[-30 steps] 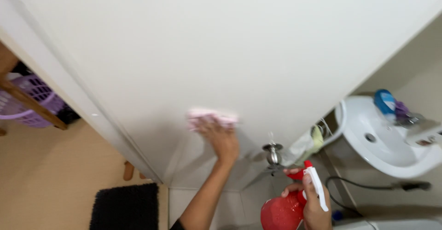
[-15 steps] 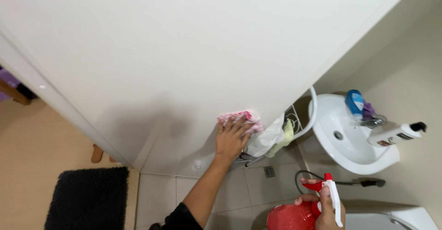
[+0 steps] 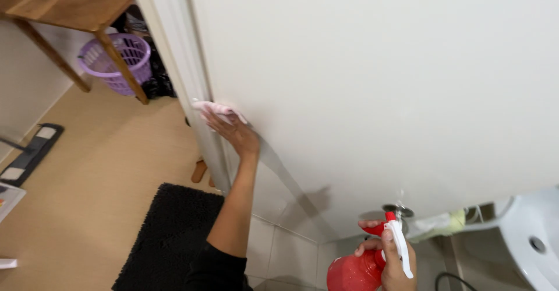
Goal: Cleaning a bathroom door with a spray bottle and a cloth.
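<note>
I count one package here: a red spray bottle (image 3: pixel 356 272) at about five o'clock in my view, low by the bottom edge. Its body is rounded and translucent red, topped with a red nozzle and a long white trigger. My right hand (image 3: pixel 391 263) grips its neck, fingers wrapped over the trigger. I see no labels, signs or screens that I can make out anywhere else.

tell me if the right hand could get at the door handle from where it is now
Probably yes. The door handle sits just above the right hand with nothing between them, but that hand is already wrapped around the red spray bottle, so it could touch the handle but hardly grip it.
</note>
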